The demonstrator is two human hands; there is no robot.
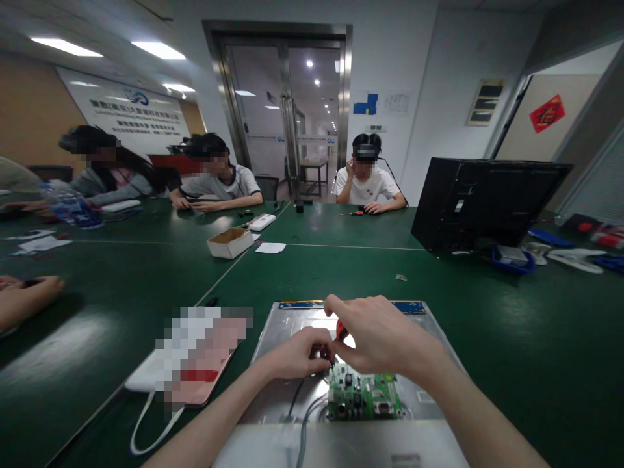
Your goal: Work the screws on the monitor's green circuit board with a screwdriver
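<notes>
A flat silver metal panel (292, 325) lies on the green table in front of me, with a green circuit board (365, 395) mounted on it near my edge. My right hand (377, 335) is closed around a red-handled screwdriver (341, 330) whose tip points down at the board's upper left corner. My left hand (297, 354) is pinched just beside the tip, fingers pressed together on something too small to make out. Grey cables (305, 416) run from the board toward me.
A white power bank with a phone (190, 367) lies left of the panel. A black monitor (480, 201) stands at the right. A small cardboard box (230, 242) sits mid-table. Three people sit across the table; another person's hand (26, 296) rests at the left edge.
</notes>
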